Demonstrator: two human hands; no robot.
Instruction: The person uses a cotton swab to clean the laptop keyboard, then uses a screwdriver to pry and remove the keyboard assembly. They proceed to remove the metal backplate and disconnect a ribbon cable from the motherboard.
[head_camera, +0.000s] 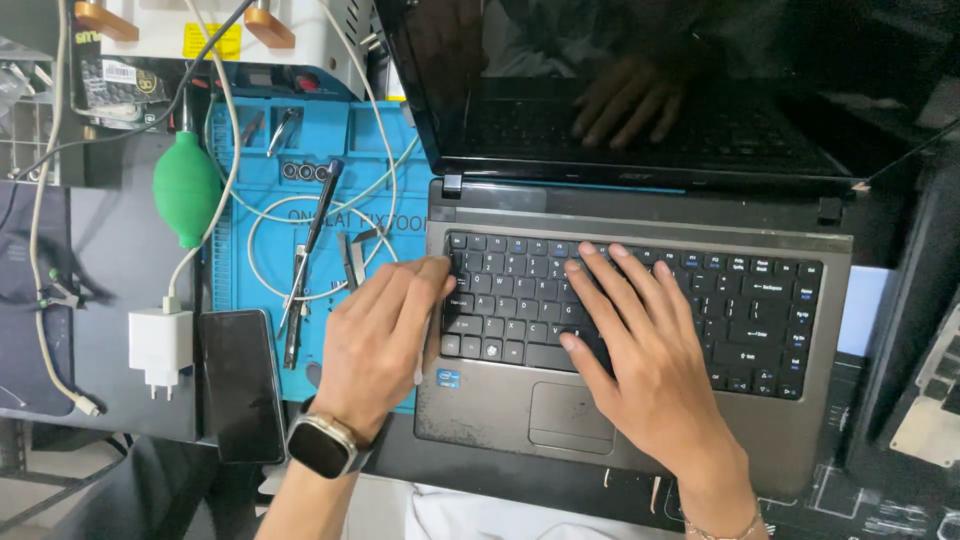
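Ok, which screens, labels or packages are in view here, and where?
Laptop screen: top centre, dark, reflecting hands.
Phone: left of laptop, black rectangle, screen off.
Yellow label: top left, on white device.
Small blue sticker: laptop palm rest, near left hand.
Smartwatch: left wrist, screen dark.

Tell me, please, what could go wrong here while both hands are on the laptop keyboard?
The left hand seems to work at the keyboard's left edge; prying there might snap a key or clip. The right hand presses flat on the keys, which could flex the panel. The white cable trails beside the laptop and might snag the left wrist, dragging tools off the blue mat.
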